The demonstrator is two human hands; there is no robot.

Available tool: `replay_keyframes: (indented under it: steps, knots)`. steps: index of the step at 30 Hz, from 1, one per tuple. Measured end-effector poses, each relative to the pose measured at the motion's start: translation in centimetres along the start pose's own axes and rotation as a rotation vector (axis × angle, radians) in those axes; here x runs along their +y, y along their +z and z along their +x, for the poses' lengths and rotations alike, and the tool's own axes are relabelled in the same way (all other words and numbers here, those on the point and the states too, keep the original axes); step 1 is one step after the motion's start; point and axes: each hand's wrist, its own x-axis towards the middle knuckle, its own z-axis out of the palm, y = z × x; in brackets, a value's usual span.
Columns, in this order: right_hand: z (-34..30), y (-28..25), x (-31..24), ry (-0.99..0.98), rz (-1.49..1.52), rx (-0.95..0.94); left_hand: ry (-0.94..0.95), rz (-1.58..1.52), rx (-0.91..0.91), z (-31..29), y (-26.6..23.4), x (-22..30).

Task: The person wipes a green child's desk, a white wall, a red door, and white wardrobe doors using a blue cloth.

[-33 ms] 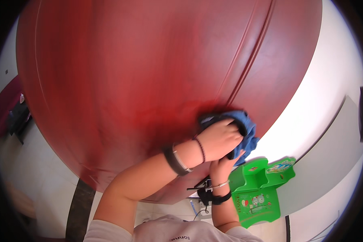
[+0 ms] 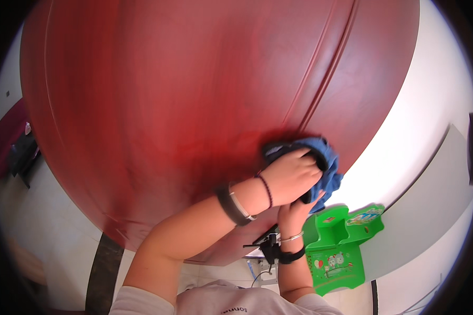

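A bunched cloth (image 2: 328, 160), blue with black parts, lies against a large glossy dark-red wooden panel (image 2: 184, 84), near its grooved right side. My left hand (image 2: 294, 176) reaches across from the lower left and grips the cloth from above, its fingers curled into the folds. Just below it, my right hand (image 2: 298, 211) is closed on the cloth's lower edge; some of its fingers are hidden behind the left hand and the fabric. Bands circle both wrists.
A green plastic desk-like piece (image 2: 341, 252) with stickers stands at the lower right, close to my right forearm. White wall (image 2: 436, 94) runs along the right. A dark strip (image 2: 106, 273) crosses the pale floor at lower left, and dark furniture (image 2: 23, 152) is at far left.
Both hands and the cloth have shifted slightly to the right, with the cloth's top a little higher on the panel. The grip is the same.
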Motion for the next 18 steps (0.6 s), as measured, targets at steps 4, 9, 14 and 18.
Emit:
replay_keyframes:
  steps: [4,9,14,18]
  knots:
    - [1.9,-0.9,-0.8,0.041,0.071,0.094,-0.056,0.041,0.414,0.4,2.4,0.1]
    - [-3.3,0.4,-0.6,0.139,0.091,0.022,-0.218,-0.282,0.371,-3.3,7.5,2.8]
    - [-0.9,-0.8,0.0,0.017,0.126,0.054,-0.132,-0.073,0.298,-2.7,4.7,1.4]
    - [8.4,-5.0,0.1,-0.261,0.051,0.043,-0.141,0.197,0.359,0.3,-1.9,-1.4]
